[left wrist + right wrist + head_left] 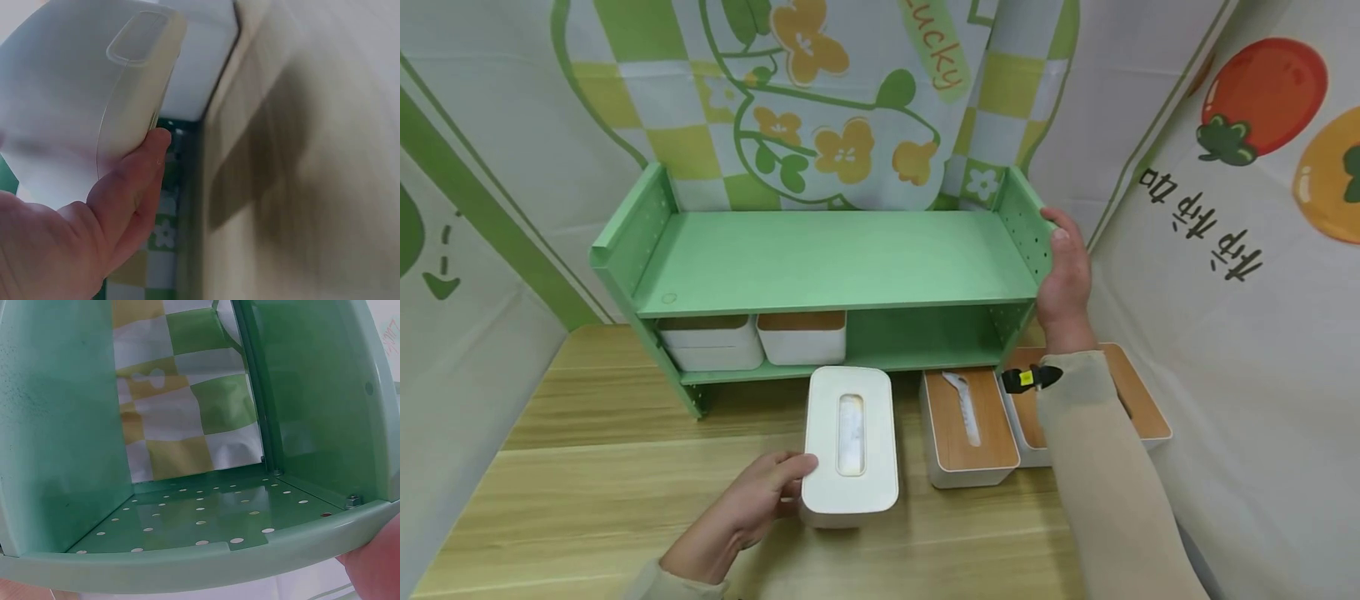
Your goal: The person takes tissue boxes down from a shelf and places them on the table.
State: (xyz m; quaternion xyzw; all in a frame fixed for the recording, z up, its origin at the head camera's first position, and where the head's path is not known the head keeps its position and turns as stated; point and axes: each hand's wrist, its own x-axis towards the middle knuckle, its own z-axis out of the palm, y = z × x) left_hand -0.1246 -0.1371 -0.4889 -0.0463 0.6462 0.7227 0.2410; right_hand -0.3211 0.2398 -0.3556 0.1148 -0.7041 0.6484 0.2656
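My left hand grips the near left side of a white tissue box with an oval slot in its lid. In the left wrist view, the box tilts above the wood tabletop and casts a shadow there; the thumb of the hand lies along its side. With my right hand I hold the right end panel of a green two-tier shelf. The right wrist view shows the inside of the shelf and part of the hand at its edge.
Two white boxes with wooden lids, a left one and a right one, sit on the lower tier. A wood-lidded tissue box stands before the shelf, with more such boxes by the right wall. Printed curtains enclose the table.
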